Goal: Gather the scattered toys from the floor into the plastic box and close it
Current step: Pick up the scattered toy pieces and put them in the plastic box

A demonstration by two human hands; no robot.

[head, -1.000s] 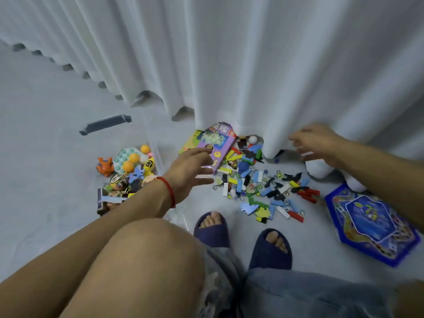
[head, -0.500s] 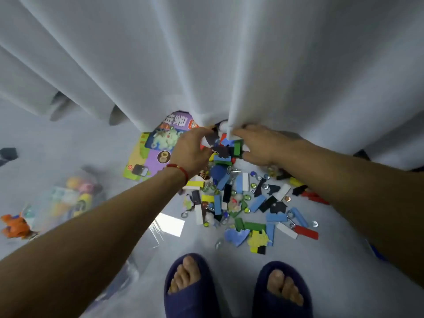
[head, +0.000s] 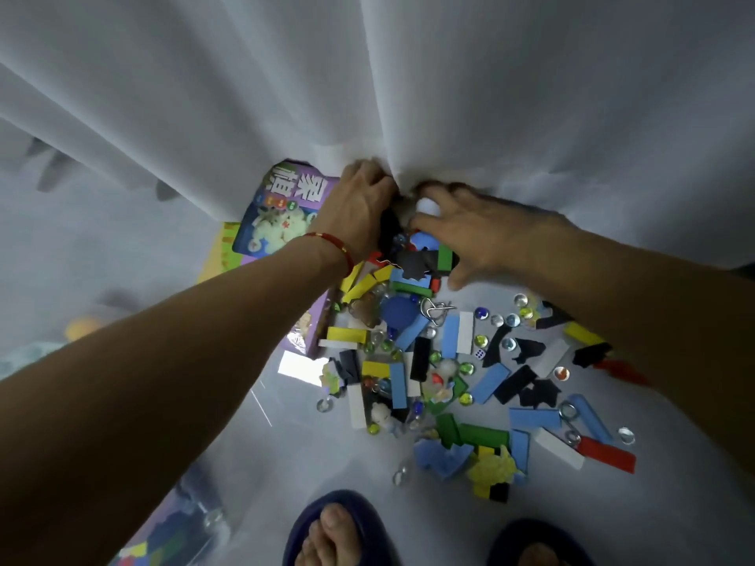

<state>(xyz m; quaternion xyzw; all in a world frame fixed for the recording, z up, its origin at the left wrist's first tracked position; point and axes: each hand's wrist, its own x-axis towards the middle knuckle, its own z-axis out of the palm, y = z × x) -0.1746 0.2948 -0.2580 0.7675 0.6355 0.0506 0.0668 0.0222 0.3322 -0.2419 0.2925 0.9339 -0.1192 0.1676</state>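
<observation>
Both hands reach under the curtain (head: 449, 96) hem: the left hand (head: 359, 206) is curled, its grip hidden, and the right hand (head: 482, 234) spreads open over the toys (head: 449, 361) scattered on the floor (head: 327, 463). Beside them lies a purple box (head: 282, 214) with large white Chinese characters.

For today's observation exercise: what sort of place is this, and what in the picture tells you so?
Probably a room in a home: a floor-length white curtain, toy blocks and marbles strewn on the pale floor, and slippered feet.
</observation>
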